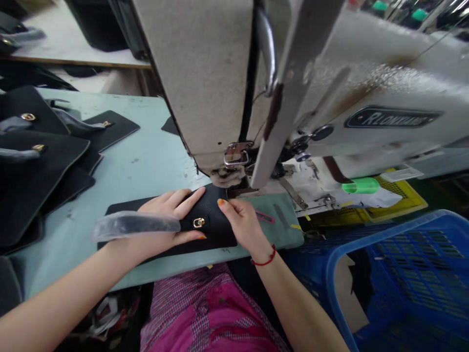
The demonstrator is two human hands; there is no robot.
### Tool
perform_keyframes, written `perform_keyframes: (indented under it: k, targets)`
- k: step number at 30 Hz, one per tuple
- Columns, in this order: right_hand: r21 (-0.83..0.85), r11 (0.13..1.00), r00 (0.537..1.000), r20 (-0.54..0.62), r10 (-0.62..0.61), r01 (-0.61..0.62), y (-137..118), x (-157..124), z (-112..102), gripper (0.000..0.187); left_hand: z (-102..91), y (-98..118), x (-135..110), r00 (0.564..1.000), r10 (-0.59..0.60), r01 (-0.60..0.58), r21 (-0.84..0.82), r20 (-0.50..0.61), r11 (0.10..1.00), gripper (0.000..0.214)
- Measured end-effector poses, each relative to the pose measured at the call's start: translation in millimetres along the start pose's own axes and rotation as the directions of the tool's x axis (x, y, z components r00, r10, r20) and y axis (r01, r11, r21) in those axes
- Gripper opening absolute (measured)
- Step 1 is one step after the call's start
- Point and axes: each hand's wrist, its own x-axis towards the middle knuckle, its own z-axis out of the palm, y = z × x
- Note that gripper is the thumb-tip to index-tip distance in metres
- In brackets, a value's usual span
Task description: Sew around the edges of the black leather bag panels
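On a pale-green tabletop [142,132], a black panel [216,236] is pressed under the splayed left hand [167,206], its end apparently pinched by the right hand [245,226] — clasp [199,223] fitted, sewing seemingly unfinished.

Passable: strip of desk [137,149] between the stack of black pieces [32,181] at left and the sewing machine [216,73]; narrower strip along the near edge, before the black piece [216,234]. Machine head blocks straight ahead, just beyond both hands. Plastic-wrapped strap [135,226] crosses above the left hand [164,208]. Pink tool [265,217] lies low beside the right hand [244,222]; blue basket [335,264] stands past the desk's right end.
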Motion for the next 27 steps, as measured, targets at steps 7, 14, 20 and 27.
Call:
perform_keyframes:
  k: [7,14,20,27]
  targets:
    - [0.039,0.999,0.999,0.036,0.022,-0.024,1,8,-3,0.049,-9.1,7,6,0.998,-0.053,0.051,0.09,0.02,0.995,0.094]
    - [-0.009,1.0,1.0,-0.003,0.011,-0.011,-2,14,-4,0.051,-12.6,2,11,0.999,-0.041,0.044,0.13,-0.021,0.991,0.089]
    - [-0.035,0.998,0.998,0.024,-0.058,0.059,2,-4,-10,0.047,-11.4,-2,13,0.998,-0.051,0.053,0.118,-0.023,0.992,0.086]
    - [-0.019,0.997,0.998,-0.001,-0.068,0.068,5,-7,-8,0.047,-13.1,-2,12,0.999,-0.036,0.039,0.117,-0.024,0.992,0.085]
